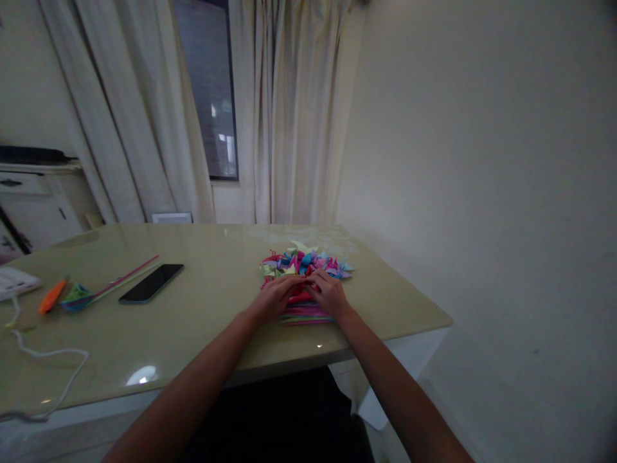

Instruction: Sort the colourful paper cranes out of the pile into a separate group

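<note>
My left hand and my right hand meet at the fingertips near the front of the table. Their fingers are closed together, and whatever is pinched there is too small and hidden to make out. Just beyond the fingertips lies a heap of small folded paper pieces that look like origami cranes, in pink, blue, lilac, green and red. Between and below my palms, red paper shows on top of a stack of coloured paper strips, partly covered by my hands.
A dark phone lies left of centre on the glossy table. Further left are long thin pink and green sticks, an orange tool, a white device and a white cable. A wall rises on the right.
</note>
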`<action>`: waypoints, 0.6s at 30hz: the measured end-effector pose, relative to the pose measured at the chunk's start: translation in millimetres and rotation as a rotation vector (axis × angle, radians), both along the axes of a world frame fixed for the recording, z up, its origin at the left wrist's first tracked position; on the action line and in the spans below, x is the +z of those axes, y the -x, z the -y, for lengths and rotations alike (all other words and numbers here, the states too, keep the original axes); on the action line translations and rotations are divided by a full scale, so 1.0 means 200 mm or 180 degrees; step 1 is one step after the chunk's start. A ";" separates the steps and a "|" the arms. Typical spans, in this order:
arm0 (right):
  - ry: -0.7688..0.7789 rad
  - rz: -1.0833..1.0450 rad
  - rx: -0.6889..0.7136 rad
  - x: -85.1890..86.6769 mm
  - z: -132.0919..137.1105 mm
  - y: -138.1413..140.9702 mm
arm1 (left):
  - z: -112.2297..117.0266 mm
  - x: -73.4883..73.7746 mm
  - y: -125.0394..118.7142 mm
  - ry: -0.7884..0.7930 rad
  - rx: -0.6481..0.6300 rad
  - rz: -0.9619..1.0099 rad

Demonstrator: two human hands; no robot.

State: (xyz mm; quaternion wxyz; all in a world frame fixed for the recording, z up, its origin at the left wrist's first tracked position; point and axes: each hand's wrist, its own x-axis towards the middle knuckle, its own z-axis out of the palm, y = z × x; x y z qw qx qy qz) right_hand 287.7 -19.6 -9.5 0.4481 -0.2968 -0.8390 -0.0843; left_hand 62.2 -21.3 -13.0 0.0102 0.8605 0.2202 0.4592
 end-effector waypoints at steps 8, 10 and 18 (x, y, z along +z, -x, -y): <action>0.0099 -0.0121 0.0119 0.00 0.00 0.00 | 0.00 0.00 0.01 0.0002 0.0144 0.0033; 0.0113 -0.0137 0.0133 0.00 0.00 0.00 | 0.00 0.00 0.01 -0.0014 0.0160 0.0034; 0.0141 -0.0170 0.0176 0.00 0.00 0.00 | 0.00 0.01 0.01 -0.0119 0.0211 0.0018</action>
